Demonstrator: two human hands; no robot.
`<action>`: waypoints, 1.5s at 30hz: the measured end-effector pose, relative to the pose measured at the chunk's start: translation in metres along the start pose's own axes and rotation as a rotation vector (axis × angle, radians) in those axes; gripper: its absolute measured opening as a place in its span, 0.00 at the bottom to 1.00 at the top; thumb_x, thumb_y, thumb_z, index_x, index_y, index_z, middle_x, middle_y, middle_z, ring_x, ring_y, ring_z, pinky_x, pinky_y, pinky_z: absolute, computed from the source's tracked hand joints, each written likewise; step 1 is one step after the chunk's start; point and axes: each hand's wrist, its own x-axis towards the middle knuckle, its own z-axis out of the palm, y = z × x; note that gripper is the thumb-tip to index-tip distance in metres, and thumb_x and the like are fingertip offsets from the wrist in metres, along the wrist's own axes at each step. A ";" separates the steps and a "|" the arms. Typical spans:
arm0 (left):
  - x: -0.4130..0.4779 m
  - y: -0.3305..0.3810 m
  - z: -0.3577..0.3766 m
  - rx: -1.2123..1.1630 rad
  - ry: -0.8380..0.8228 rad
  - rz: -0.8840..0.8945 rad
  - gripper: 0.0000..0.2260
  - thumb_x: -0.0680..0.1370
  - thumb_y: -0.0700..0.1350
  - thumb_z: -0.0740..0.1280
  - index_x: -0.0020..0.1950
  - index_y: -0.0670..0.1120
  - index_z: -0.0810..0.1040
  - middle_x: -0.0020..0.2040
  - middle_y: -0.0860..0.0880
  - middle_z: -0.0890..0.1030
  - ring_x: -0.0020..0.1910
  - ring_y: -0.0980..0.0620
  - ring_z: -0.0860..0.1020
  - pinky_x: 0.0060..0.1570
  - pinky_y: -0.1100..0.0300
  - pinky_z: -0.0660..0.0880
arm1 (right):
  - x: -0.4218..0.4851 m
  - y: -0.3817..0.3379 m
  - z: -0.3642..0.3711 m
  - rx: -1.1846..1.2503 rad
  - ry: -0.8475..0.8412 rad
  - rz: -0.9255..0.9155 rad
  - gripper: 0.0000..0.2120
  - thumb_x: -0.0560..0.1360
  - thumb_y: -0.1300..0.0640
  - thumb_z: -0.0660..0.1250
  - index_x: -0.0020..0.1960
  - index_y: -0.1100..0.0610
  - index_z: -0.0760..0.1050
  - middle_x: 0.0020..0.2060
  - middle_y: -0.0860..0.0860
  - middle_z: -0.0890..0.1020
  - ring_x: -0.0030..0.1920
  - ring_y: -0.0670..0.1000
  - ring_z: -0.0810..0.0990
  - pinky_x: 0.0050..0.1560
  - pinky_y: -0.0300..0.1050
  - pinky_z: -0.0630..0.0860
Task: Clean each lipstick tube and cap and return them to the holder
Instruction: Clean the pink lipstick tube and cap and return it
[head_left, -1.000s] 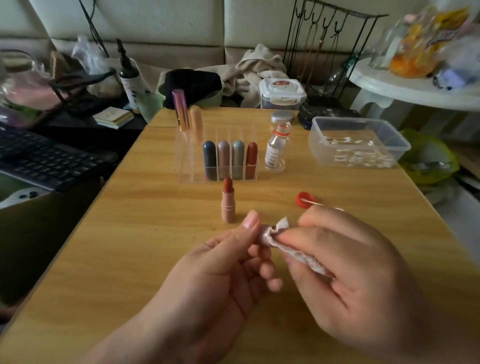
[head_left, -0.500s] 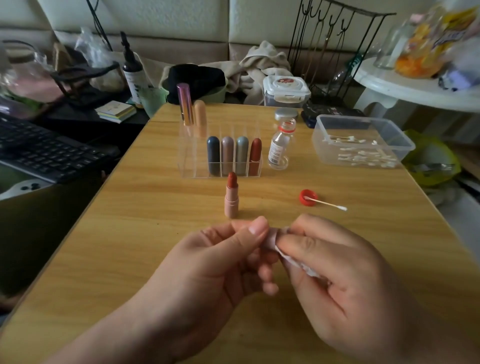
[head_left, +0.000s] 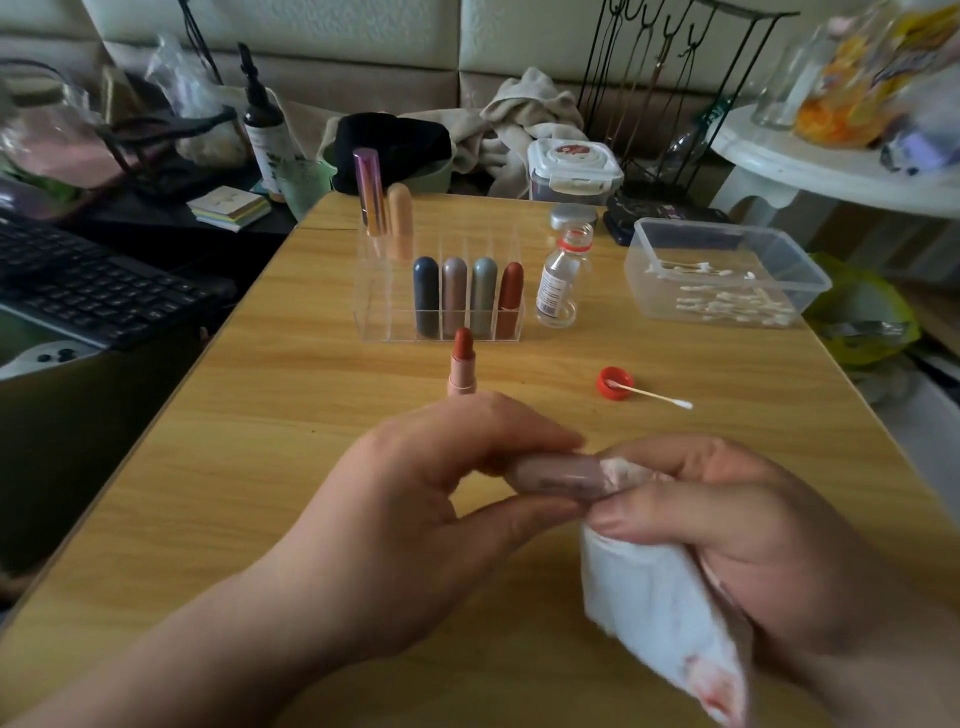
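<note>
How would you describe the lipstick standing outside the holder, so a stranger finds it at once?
On the wooden table, find the clear holder with its front row of four capped tubes. Right in front of it, one lipstick stands alone. Only this one has no cap: a bare red tip above a pale pink base.

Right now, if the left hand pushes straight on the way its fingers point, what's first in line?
The left hand, pinching the pink lipstick cap, points right. First in line is the white tissue held by the right hand; it seems to touch the cap's end, though blur leaves depth unsure.
</note>
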 end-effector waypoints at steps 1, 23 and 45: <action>-0.001 0.000 -0.001 -0.244 -0.032 -0.193 0.17 0.72 0.43 0.77 0.60 0.48 0.81 0.49 0.48 0.84 0.49 0.50 0.84 0.50 0.59 0.79 | -0.002 0.000 0.002 -0.118 0.013 -0.074 0.16 0.69 0.64 0.66 0.53 0.56 0.86 0.50 0.61 0.85 0.51 0.57 0.85 0.50 0.42 0.80; -0.003 0.008 -0.008 0.218 -0.101 0.212 0.10 0.76 0.37 0.71 0.57 0.40 0.81 0.51 0.49 0.84 0.52 0.54 0.82 0.51 0.62 0.78 | 0.004 0.019 -0.002 0.417 -0.330 0.087 0.22 0.76 0.72 0.55 0.69 0.69 0.71 0.71 0.60 0.72 0.73 0.54 0.69 0.73 0.48 0.64; 0.006 0.051 -0.003 0.025 0.020 -0.242 0.09 0.70 0.46 0.78 0.49 0.52 0.83 0.47 0.54 0.87 0.50 0.53 0.85 0.53 0.55 0.81 | -0.020 -0.016 0.006 0.100 -0.111 0.100 0.17 0.72 0.63 0.63 0.55 0.53 0.85 0.45 0.56 0.80 0.41 0.51 0.76 0.38 0.38 0.71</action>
